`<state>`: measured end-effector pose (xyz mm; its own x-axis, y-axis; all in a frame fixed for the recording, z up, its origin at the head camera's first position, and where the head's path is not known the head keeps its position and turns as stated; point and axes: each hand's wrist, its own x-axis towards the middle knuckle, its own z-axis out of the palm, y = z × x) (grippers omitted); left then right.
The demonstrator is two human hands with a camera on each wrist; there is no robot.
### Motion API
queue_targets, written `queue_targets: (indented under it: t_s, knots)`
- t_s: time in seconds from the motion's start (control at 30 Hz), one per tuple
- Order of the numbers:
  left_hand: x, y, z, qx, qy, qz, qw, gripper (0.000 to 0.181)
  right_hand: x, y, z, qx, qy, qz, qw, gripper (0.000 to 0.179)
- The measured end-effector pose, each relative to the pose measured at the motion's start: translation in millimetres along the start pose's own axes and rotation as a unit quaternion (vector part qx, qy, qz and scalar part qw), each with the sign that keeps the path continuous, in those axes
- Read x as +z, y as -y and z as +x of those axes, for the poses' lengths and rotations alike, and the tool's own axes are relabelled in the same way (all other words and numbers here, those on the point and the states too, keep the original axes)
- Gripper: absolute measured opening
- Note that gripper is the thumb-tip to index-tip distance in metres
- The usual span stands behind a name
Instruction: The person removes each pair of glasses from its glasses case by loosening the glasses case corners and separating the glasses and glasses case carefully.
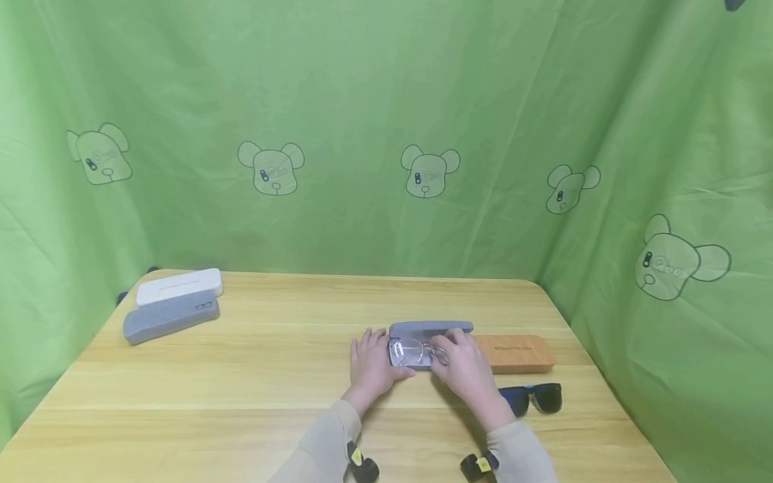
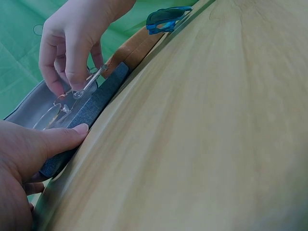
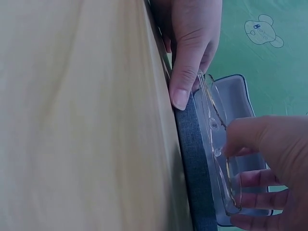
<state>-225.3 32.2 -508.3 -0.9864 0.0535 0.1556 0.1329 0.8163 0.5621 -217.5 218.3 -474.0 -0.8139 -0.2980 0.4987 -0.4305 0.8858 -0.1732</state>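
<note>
- Clear-lensed eyeglasses with a thin metallic frame lie inside the open blue-grey, fabric-covered spectacle case, long axis running side to side, along the case's length.
- The right hand is nearer: its grip looks narrow, pinching the frame near the bridge, other fingers spread over the right lens.
- From that grip, the far lens extends leftward, toward the left hand.
- The left grip holds the case's left end, thumb on the front wall.
- An orange, elongated case sits rightward on the worktop.
</note>
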Motion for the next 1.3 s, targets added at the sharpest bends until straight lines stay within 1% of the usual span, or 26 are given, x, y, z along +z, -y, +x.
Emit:
queue_targets:
  t_s: [0.17, 0.3, 0.47, 0.63, 0.97, 1.17, 1.3]
  knots:
    - [0.0, -0.1, 0.8, -0.003, 0.002, 0.009, 1.0, 0.095, -1.9, -0.1, -0.3, 0.007, 0.013, -0.003, 0.9999, 0.029]
    - [-0.1, -1.1, 1.1, -0.004, 0.0, 0.006, 1.0, 0.095, -3.2, -1.3, -1.3, 0.006, 0.013, -0.009, 0.9999, 0.029]
    - [-0.5, -2.7, 0.5, -0.002, 0.002, 0.013, 0.9999, 0.095, -5.4, -3.4, -1.8, -0.003, -0.005, -0.02, 0.9998, 0.028]
    - [-1.8, -2.5, -0.4, 0.0, -0.003, 0.021, 0.9998, 0.094, -8.4, -3.3, 0.3, -0.016, -0.028, -0.019, 0.9993, 0.026]
    - [-3.8, -3.3, -0.9, -0.005, 0.003, 0.016, 0.9998, 0.092, -22.2, -2.8, -5.1, -0.019, -0.039, -0.02, 0.9989, 0.028]
    - [-2.9, -3.4, -0.6, -0.009, 0.006, 0.014, 0.9998, 0.093, -29.2, -6.1, -10.3, -0.041, -0.063, -0.023, 0.9969, 0.028]
    - [-2.8, -3.3, -0.5, -0.009, 0.003, 0.01, 0.9999, 0.093, -32.7, -8.3, -13.1, -0.048, -0.066, -0.02, 0.9964, 0.028]
